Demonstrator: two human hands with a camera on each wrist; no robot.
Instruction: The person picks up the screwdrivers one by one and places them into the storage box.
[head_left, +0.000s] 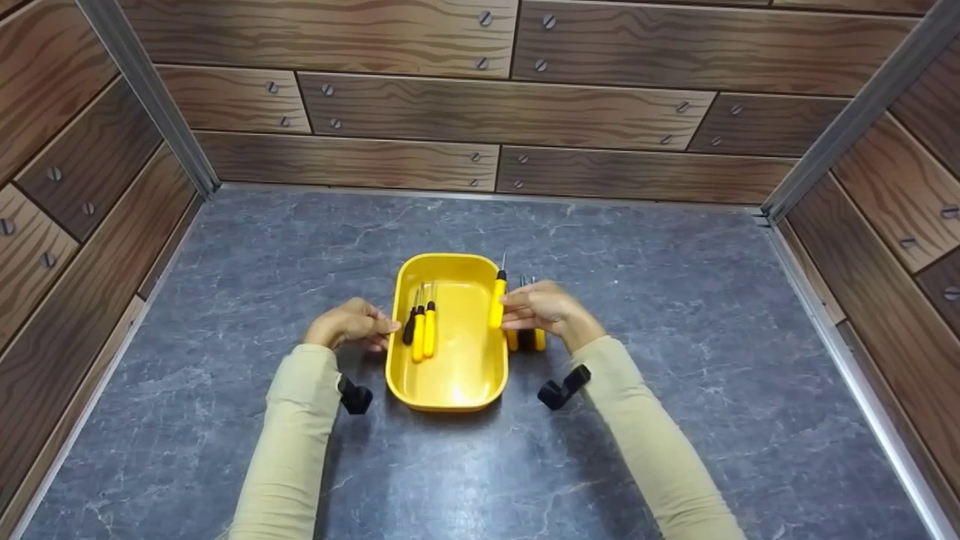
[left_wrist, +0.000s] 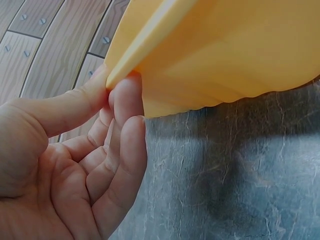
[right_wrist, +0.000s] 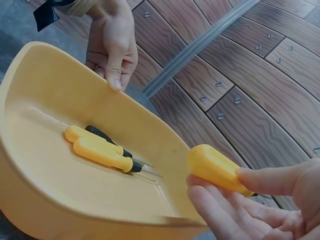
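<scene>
My left hand pinches the left rim of a yellow plastic tub between thumb and fingers, also close up in the left wrist view. Inside the tub, towards its left side, lie two screwdrivers with yellow handles and one with a black handle, side by side with shafts pointing away. My right hand holds another yellow-handled screwdriver between thumb and fingers, over the tub's right rim in the head view. Its shaft points away from me.
Beside the tub on the right, tools with yellow and dark handles lie partly hidden under my right hand. The grey marbled tabletop is bounded by wood-patterned walls with metal edging at the back and both sides.
</scene>
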